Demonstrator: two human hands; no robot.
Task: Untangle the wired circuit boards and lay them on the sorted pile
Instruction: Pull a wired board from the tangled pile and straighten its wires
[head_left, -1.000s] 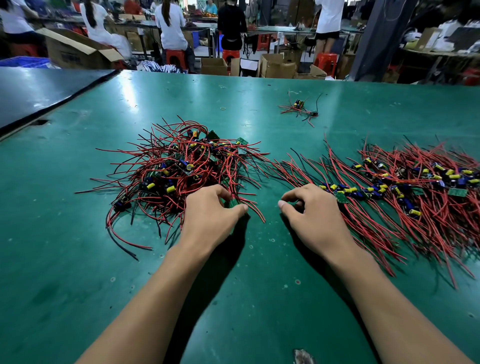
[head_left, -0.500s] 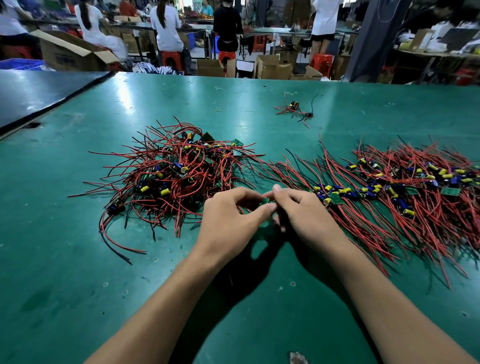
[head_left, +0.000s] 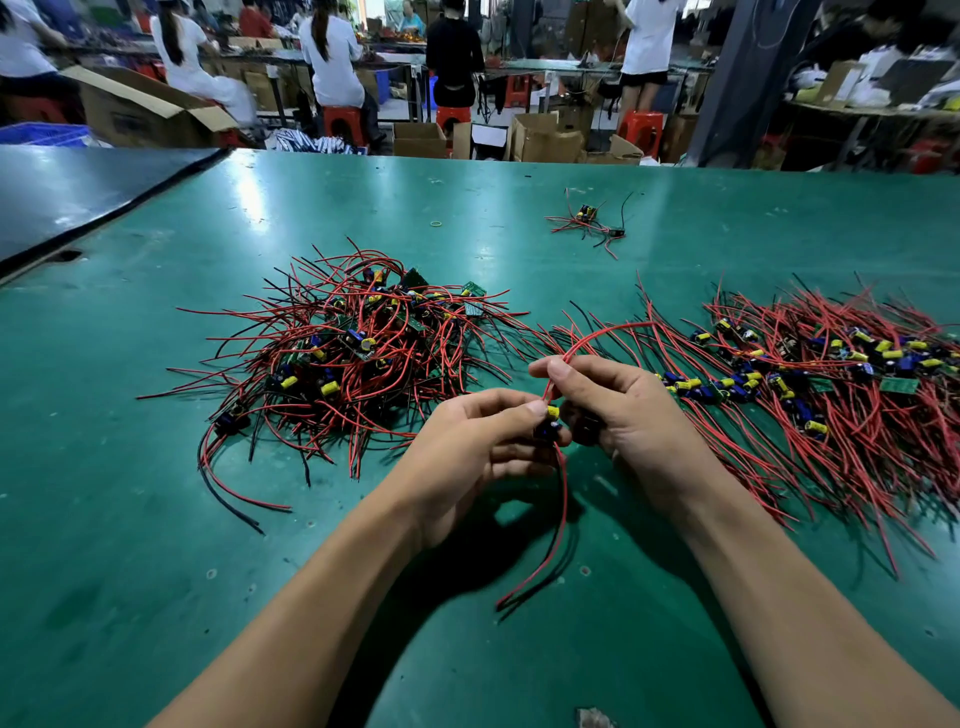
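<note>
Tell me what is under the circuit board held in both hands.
Its red and black wires hang down toward the green table. The left hand and right hand cover most of the circuit board.

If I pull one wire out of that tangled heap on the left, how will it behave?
Likely floppy: red wires hanging from the held board sag in a loose curve. The tangled heap probably drags along as a clump, since its wires loop through each other. Its small boards suggest little weight.
</note>
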